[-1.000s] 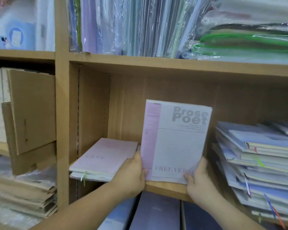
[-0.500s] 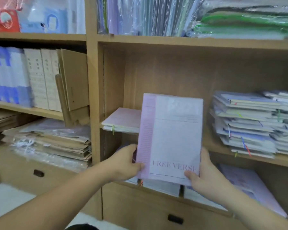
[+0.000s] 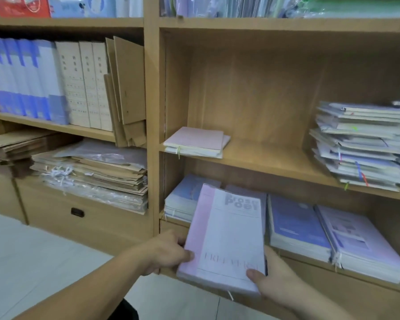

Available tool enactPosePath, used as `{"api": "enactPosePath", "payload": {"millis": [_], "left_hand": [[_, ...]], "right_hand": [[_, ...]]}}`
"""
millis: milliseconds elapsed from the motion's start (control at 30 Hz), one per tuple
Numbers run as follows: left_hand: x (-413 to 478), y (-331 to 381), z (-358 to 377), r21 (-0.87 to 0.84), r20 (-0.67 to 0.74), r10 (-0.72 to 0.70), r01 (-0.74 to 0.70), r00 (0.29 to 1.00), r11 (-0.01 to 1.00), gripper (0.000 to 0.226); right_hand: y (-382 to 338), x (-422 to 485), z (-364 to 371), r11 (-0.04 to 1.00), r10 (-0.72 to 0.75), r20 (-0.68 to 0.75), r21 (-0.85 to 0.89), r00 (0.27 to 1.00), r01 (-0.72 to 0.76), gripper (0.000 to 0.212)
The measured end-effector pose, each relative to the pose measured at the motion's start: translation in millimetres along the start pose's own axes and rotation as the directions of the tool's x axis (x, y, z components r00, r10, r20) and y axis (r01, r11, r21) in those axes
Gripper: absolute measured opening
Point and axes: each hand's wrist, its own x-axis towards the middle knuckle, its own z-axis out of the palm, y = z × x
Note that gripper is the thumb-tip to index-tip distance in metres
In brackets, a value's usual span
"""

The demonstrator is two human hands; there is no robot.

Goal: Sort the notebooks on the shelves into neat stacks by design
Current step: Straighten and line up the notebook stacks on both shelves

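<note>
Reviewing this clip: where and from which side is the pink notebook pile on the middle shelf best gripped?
Pinch the pink notebook pile at its front edge, coming from the front. It lies flat at the lip of the middle shelf, beside the left wall, so that edge is likely easiest to reach.

one wide camera, worn on the head, looked forward and down at the wooden shelves [image 3: 263, 153] from close by, floor [image 3: 44, 250] at lower left.

Messy notebook pile [image 3: 360, 144] partly beyond the right edge.
</note>
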Motion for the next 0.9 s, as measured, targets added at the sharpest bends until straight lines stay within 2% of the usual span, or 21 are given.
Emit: {"api": "enactPosePath", "payload": {"millis": [133,200,367,533,700,900], "left_hand": [[32.0,1.8,-27.4,-0.157,-0.131,-0.04,0.019,0.991,0.987,0.022],[57.8,4.5,-45.7,-0.172,-0.228,-0.065,0.025,0.972,0.985,0.019],[134.4,-3.0,-73.5,-0.14,-0.411,-0.062,0.005,0.909,0.99,0.026],[189.1,-19.8,-87.6,-0.081,-0.533,0.043,-0.101,0.845,0.992,0.024],[228.3,-33.3,-90.7,0.022,-0.661,0.158,-0.192,0.734,0.981,0.02],[260.5,-37.8,-90.0,0.106,-0.708,0.189,-0.162,0.68,0.981,0.022]], "right_hand": [[-20.0,55.5,5.8,0.999,0.001,0.006,-0.046,1.0,-0.001,0.052],[-27.2,95.1,9.2,0.998,0.003,-0.003,-0.056,1.0,-0.003,0.046],[-42.0,191.7,21.7,1.0,-0.022,-0.004,-0.009,1.0,0.022,0.036],[-40.6,263.1,32.4,0.999,-0.002,0.006,0.032,1.0,0.002,0.026],[-31.8,294.1,45.3,0.989,-0.008,-0.051,0.146,0.999,0.015,0.027],[-28.8,314.0,55.9,0.99,-0.009,-0.11,0.14,0.994,0.024,0.03]]}}
